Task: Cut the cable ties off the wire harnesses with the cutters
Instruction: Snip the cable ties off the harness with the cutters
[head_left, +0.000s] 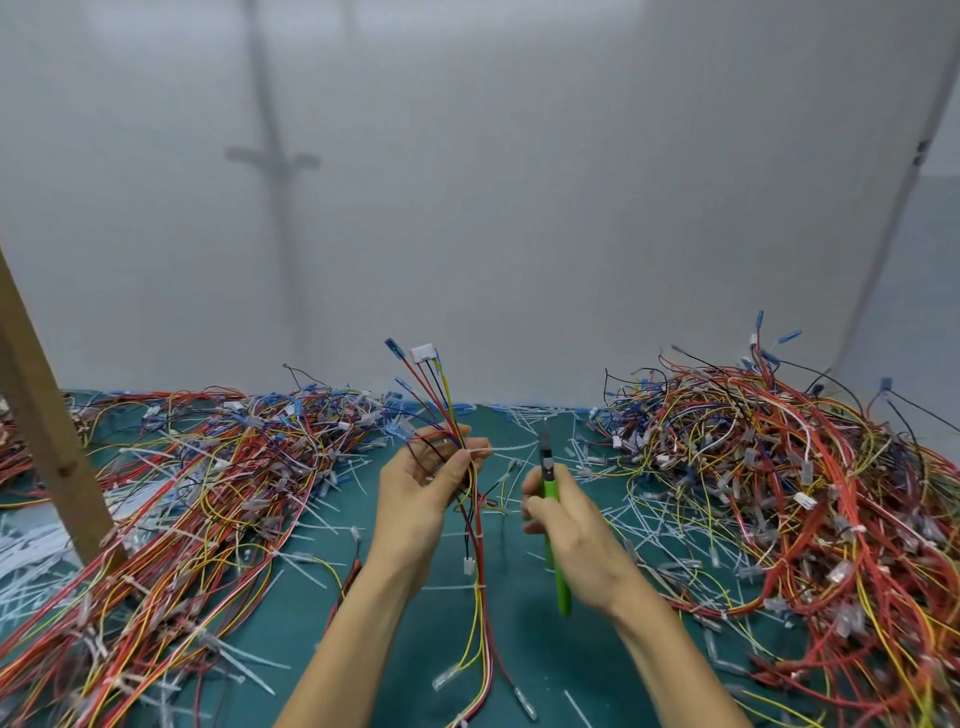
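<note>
My left hand (423, 488) pinches a wire harness (475, 525) of red, yellow, blue and black wires, held upright above the green mat. A white connector (422, 353) tops the harness, and a white cable tie (511, 446) sticks out sideways at my fingertips. Further ties wrap the bundle lower down near a small white plug (469, 566). My right hand (571, 530) grips green-handled cutters (551, 514), jaws pointing up, a short way right of the tie and apart from it.
Large heaps of wire harnesses lie on the left (218, 467) and right (779, 467) of the green mat (415, 649). Cut white ties (550, 431) litter the mat. A wooden post (47, 431) leans at the left. A grey wall stands behind.
</note>
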